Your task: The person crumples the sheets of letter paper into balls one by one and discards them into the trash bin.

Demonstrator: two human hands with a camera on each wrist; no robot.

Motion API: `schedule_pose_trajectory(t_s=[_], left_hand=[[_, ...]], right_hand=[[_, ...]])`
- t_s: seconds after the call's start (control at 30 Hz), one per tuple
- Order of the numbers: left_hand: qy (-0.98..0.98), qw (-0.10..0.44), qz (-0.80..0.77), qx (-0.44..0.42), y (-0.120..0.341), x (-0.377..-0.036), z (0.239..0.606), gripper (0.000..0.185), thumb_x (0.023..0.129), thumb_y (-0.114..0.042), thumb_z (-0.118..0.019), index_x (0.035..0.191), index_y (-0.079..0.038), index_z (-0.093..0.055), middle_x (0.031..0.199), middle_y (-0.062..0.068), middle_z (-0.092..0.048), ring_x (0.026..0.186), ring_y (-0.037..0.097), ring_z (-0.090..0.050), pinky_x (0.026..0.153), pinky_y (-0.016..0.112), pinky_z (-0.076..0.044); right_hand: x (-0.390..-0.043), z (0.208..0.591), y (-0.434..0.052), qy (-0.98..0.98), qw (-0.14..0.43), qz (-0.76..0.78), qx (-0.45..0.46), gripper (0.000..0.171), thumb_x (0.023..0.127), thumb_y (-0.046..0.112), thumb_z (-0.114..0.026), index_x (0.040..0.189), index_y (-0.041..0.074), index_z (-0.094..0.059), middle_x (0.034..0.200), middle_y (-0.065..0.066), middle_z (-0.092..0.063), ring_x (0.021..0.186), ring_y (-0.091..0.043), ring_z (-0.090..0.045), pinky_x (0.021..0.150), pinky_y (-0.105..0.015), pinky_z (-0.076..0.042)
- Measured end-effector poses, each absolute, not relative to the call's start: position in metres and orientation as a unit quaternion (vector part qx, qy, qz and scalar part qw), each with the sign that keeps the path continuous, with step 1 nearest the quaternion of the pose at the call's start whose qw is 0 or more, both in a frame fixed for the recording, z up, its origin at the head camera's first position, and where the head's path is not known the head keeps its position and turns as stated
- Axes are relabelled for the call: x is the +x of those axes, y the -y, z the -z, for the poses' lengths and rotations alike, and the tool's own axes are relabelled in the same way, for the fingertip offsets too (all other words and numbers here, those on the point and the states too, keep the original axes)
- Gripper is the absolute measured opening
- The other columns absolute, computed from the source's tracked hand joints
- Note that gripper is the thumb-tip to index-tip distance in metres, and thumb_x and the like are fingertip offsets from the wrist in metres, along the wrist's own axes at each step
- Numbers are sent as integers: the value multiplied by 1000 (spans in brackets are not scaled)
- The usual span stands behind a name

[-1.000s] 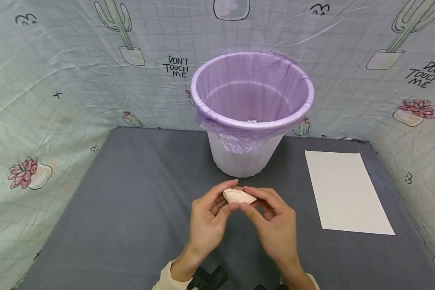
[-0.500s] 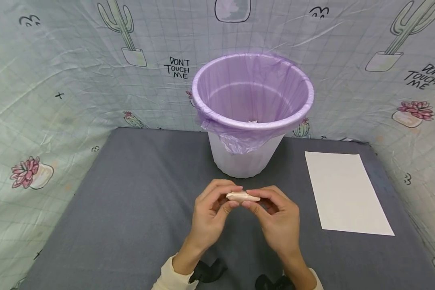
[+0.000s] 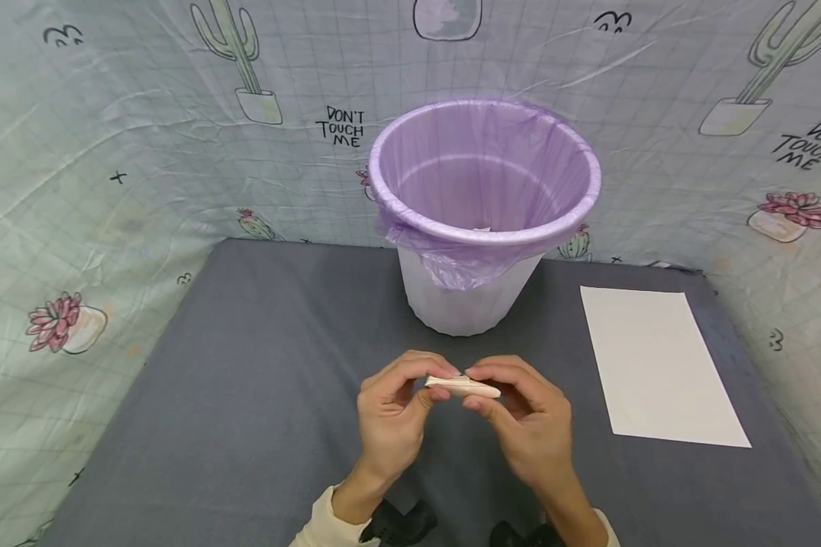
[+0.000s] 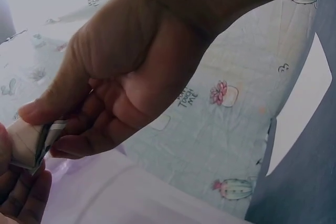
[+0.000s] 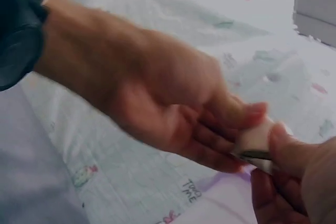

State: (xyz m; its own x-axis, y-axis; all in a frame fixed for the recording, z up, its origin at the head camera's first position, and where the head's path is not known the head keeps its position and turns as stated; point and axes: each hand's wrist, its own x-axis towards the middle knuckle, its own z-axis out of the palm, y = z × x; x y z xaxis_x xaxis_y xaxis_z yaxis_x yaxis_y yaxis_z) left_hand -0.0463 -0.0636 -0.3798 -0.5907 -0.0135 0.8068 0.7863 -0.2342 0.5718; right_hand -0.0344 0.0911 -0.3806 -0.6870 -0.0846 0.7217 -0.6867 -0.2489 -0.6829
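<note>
Holding one small folded piece (image 3: 462, 387) are two hands, the left hand (image 3: 391, 425) and the right hand (image 3: 535, 425). It is up off the surface (image 3: 260, 365), in front of the bin (image 3: 468, 304). The left fingers are bent and nearly closed, with the thumb and fingertips pinching one end. The right fingers are bent and pinch the other end the same way.

I count one bin, one purple bag (image 3: 451, 266) lining it, one white sheet (image 3: 664, 368) and two black bands (image 3: 402, 523), one by each wrist. A tiny pale bit shows inside the bin, too small to tell what it is.

The folded piece is cream and long, with one end a bit round. It has thin lines along it, like folds packed close. The left wrist view shows a crease and a dark edge with a pale stripe. The white sheet lies flat to the right of the bin, not touching it. Behind is a cloth (image 3: 137, 106) with cactus pictures.
</note>
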Motion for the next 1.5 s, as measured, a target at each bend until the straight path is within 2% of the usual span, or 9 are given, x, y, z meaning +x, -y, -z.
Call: schedule_pose_trajectory(t_s=[0.27, 0.37, 0.57, 0.73, 0.8, 0.93, 1.13, 1.23, 1.5], left_hand=[[529, 201, 743, -358, 57, -42, 383, 24, 87, -13, -64, 89, 11, -60, 82, 22, -61, 78, 26, -63, 70, 34, -55], [496, 132, 780, -357, 55, -42, 385, 27, 88, -13, -63, 88, 13, -57, 82, 21, -61, 80, 20, -63, 69, 31, -54], [415, -19, 840, -349, 57, -44, 389, 37, 89, -14, -62, 89, 21, -49, 93, -2, -66, 82, 9, -62, 72, 22, -50], [418, -115, 848, -303, 62, -53, 389, 38, 87, -18, -67, 90, 18, -55, 86, -3, -66, 74, 7, -58, 66, 18, -48], [438, -127, 845, -278, 64, -56, 389, 42, 86, -19, -69, 92, 21, -55, 83, -1, -65, 72, 8, -57, 65, 18, -48], [469, -84, 846, -240, 64, -54, 389, 50, 84, -17, -70, 93, 27, -49, 83, 0, -66, 72, 9, -59, 66, 19, -49], [465, 12, 858, -218, 62, -49, 388, 16, 85, -18, -69, 95, -5, -68, 86, 0, -68, 74, 9, -61, 67, 20, -51], [430, -22, 876, -217, 58, -47, 389, 12, 87, -18, -67, 97, -13, -70, 87, -2, -68, 76, 8, -60, 68, 19, -50], [346, -162, 911, -156, 49, -42, 393, 14, 85, -22, -68, 95, -14, -70, 86, -3, -66, 75, 9, -59, 68, 21, -50]], right_hand=[[-35, 372, -109, 575, 178, -700, 384, 19, 80, -9, -71, 98, -10, -65, 92, -19, -63, 83, -23, -60, 70, -24, -53], [-37, 368, -113, 558, 159, -704, 409, 18, 80, -9, -70, 97, -9, -66, 90, -18, -64, 83, -24, -58, 68, -25, -52], [-38, 368, -116, 535, 139, -702, 449, 15, 82, -8, -69, 96, -10, -65, 88, -18, -64, 79, -25, -58, 61, -28, -50], [-42, 377, -121, 544, 117, -714, 425, 18, 79, -8, -71, 96, -9, -67, 90, -17, -67, 80, -24, -60, 60, -26, -51], [-44, 381, -125, 559, 98, -720, 399, 22, 77, -11, -72, 98, -8, -67, 92, -17, -67, 83, -23, -61, 64, -26, -53], [-42, 382, -130, 610, 68, -705, 354, 34, 72, -18, -73, 103, -7, -65, 99, -17, -64, 89, -23, -60, 72, -26, -53], [-31, 376, -128, 641, 109, -682, 336, 42, 70, -15, -77, 108, -11, -61, 92, -16, -61, 76, -19, -55, 68, -24, -51], [-28, 373, -124, 613, 153, -683, 365, 36, 73, -9, -77, 106, -13, -62, 88, -16, -64, 73, -18, -57, 67, -24, -53], [-35, 361, -115, 544, 259, -656, 455, 30, 75, -5, -77, 96, -20, -63, 86, -22, -66, 73, -24, -62, 65, -25, -53]])
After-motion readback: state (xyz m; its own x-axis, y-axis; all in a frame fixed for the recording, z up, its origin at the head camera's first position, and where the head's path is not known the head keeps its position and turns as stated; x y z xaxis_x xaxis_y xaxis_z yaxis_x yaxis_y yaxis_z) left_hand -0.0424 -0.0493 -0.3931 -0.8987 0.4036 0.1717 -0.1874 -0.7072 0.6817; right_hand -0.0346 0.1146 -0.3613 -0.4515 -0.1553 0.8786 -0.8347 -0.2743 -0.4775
